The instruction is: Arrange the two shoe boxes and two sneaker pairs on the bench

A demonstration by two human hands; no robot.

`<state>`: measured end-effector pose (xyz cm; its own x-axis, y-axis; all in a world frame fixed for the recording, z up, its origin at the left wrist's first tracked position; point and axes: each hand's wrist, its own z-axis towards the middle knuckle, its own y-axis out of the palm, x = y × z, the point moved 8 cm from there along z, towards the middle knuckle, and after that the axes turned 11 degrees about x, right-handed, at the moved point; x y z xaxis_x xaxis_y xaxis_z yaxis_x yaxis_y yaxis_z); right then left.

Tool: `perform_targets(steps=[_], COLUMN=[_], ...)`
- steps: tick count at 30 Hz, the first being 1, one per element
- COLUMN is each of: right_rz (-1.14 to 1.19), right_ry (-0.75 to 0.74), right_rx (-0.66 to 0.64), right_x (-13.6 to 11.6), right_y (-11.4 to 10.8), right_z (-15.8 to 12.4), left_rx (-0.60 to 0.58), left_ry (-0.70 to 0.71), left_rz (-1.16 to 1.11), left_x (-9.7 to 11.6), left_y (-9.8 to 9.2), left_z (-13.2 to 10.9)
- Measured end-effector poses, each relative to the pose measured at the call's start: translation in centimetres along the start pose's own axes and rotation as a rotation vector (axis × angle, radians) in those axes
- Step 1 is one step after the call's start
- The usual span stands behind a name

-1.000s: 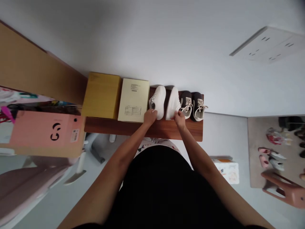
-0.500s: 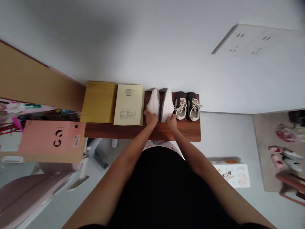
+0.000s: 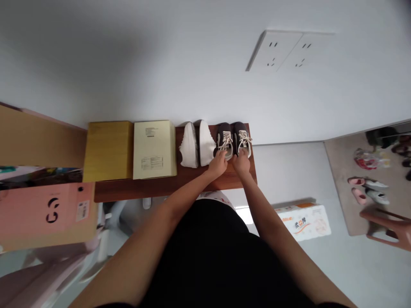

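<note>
1 inner dark sneaker [image 3: 224, 127] and 1 outer dark sneaker [image 3: 239, 127] stand side by side, soles down and toes to the wall, at the right end of the brown shelf [image 3: 180, 183]; your left hand [image 3: 218, 164] is at the heel of the inner dark sneaker, and your right hand [image 3: 242, 162] is at the heel of the outer dark sneaker; your fingers are bent at the 2 heel openings, though whether they pinch the rims or only rest there cannot be told; just left of your left hand, 2 white shoes [image 3: 206, 147] lie tilted on the shelf, laces turned away from each other; farther left you have 1 cream box [image 3: 153, 145] and 1 gold box [image 3: 107, 149], set next to each other; 1 white pack [image 3: 303, 222] lies on the floor beyond your right forearm.
</note>
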<state>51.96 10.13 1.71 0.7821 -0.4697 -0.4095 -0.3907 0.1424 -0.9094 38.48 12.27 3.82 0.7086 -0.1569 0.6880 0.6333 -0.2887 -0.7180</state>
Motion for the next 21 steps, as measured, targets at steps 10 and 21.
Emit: perform_targets(steps=[10, 21], right_rz=[0.060, 0.320], right_ry=[0.191, 0.346], right_rx=[-0.012, 0.147], right_x=[6.0, 7.3], right_y=[-1.8, -3.1], right_z=[3.6, 4.3], left_rx=[-0.140, -0.239], left_ry=[-0.210, -0.220], left_rz=[0.148, 0.247], left_x=[1.6, 1.7], left_y=[3.0, 3.9], left_z=[3.8, 4.5])
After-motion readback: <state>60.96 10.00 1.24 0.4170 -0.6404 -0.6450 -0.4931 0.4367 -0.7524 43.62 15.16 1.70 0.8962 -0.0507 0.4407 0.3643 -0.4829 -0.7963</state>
